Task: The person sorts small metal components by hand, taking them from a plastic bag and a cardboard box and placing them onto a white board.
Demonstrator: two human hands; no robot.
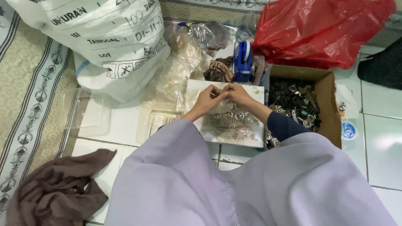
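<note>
Left hand (208, 99) and right hand (237, 93) together, pinching one small part above white tray (255, 140); one cardboard box (328, 106) right of tray, one red bag (322, 29) behind box.

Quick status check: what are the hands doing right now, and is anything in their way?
Left hand and right hand meet fingertip to fingertip, pinching something too small to identify. Below: white tray of metal parts. Nothing blocks them.

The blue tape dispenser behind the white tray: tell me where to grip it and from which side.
Grip the blue tape dispenser across its narrow flat sides, coming from above. It stands upright on edge among plastic bags, with only its top free; both hands are busy nearer.
</note>
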